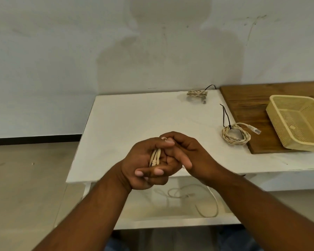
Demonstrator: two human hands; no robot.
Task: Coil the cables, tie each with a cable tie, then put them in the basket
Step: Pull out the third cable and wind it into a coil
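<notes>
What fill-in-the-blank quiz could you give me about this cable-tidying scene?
1. The basket holds ____ cables.
2. It stands on a ____ board.
3. Outside it lie ____ tied coils, the far coil and the near coil, each with a black tie.
4. The left hand and right hand grip a third cable over the ____ table.

Missing words: no; wooden; two; white.
</notes>
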